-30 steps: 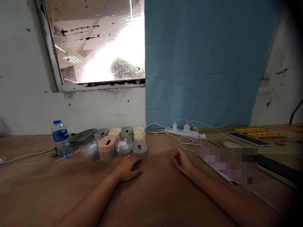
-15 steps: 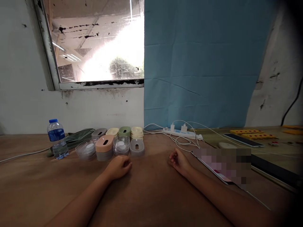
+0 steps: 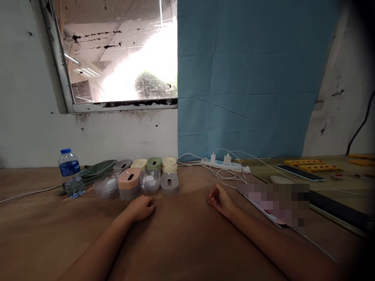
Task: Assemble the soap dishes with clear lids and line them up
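My left hand (image 3: pixel 142 208) rests on the brown tabletop (image 3: pixel 178 242) with its fingers curled in, and no object shows in it. Just beyond it stand a peach oval container with a slotted lid (image 3: pixel 129 179), a stack of clear plastic containers (image 3: pixel 150 180) and a grey slotted container (image 3: pixel 169 183). My right hand (image 3: pixel 220 200) lies on its side, its fingers loosely closed with nothing visible in them. A flat tablet-like device with a blurred screen (image 3: pixel 265 208) is nearest to it, beside the forearm.
Farther back sit a green slotted container (image 3: pixel 154 162), cream containers (image 3: pixel 169 164) and clear bowls (image 3: pixel 106 185). At left are a water bottle (image 3: pixel 70 173) and a dark green pouch (image 3: pixel 98 171). White cables run from a power strip (image 3: pixel 224 165); a phone (image 3: pixel 300 173) lies right.
My left hand has shifted slightly left and toward me, its fingers curling further under. My right hand looks nearly still. The containers stay in place.
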Motion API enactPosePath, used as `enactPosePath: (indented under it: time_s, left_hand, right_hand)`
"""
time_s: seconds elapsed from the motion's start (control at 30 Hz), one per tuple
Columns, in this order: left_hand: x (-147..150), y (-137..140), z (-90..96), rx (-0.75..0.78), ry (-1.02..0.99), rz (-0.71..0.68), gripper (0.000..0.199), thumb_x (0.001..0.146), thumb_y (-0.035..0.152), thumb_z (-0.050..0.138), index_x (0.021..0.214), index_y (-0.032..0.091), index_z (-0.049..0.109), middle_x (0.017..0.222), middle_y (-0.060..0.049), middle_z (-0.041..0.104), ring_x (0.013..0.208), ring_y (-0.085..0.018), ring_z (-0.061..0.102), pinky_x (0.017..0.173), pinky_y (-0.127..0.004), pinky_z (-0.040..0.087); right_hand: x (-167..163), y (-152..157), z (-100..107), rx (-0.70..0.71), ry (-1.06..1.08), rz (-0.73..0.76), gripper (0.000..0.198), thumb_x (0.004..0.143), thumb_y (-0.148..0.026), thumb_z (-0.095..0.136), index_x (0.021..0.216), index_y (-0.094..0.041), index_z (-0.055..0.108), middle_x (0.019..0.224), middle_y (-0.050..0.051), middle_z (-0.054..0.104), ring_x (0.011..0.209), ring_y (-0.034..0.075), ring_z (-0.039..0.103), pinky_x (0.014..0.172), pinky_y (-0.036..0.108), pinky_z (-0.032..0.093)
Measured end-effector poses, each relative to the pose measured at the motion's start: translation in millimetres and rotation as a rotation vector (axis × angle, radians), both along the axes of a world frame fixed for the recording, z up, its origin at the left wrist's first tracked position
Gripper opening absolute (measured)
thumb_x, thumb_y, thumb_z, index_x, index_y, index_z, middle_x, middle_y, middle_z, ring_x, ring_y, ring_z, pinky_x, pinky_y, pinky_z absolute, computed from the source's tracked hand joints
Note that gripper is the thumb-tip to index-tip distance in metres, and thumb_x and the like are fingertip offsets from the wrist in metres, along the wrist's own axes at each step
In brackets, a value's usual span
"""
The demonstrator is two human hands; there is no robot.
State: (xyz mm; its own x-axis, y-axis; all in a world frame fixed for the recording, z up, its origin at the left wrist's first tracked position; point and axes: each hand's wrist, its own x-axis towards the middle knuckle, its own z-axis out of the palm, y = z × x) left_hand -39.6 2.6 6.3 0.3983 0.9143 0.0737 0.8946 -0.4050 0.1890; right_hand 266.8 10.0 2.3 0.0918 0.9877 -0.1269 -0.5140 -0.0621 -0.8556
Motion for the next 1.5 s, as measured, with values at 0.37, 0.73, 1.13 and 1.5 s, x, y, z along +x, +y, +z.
enactPosePath:
  time_s: [0.37,0.73,1.13,1.5]
  left_hand:
    - [-3,3,-3.5,0.001,-0.006,-0.023,0.026,0.079,0.035,0.037,0.064,0.019,0.050,0.070,-0.003,0.060,0.063,-0.015,0.052,0.050,-0.024,0.025]
    - [-3,1,0.1,-0.014,-0.015,-0.060,0.026,0.080,0.035,0.037,0.065,0.018,0.050,0.071,-0.002,0.059,0.063,-0.014,0.052,0.051,-0.024,0.027]
    - [-2,-3,5.2,-0.041,-0.021,-0.056,0.026,0.080,0.035,0.037,0.068,0.018,0.053,0.073,-0.003,0.060,0.065,-0.015,0.052,0.052,-0.024,0.028]
    - [-3,-3,5.6,-0.052,-0.012,-0.051,0.027,0.080,0.036,0.037,0.070,0.018,0.054,0.074,-0.003,0.060,0.066,-0.015,0.052,0.052,-0.024,0.029]
  right_hand:
    - [1,1,-2,0.006,-0.018,0.017,0.031,0.073,-0.022,0.039,0.043,-0.018,0.038,0.034,-0.001,0.047,0.029,0.006,0.036,0.033,0.017,0.025]
    - [3,3,-5,0.044,-0.038,0.022,0.031,0.075,-0.028,0.042,0.045,-0.018,0.038,0.036,-0.002,0.048,0.029,0.006,0.036,0.032,0.017,0.026]
    - [3,6,-9,0.112,-0.268,0.042,0.036,0.073,-0.031,0.043,0.040,-0.017,0.043,0.036,-0.001,0.049,0.030,0.006,0.038,0.032,0.017,0.025]
    - [3,4,-9,0.148,-0.459,0.077,0.041,0.071,-0.031,0.041,0.035,-0.014,0.053,0.033,0.000,0.047,0.031,0.006,0.039,0.034,0.017,0.026]
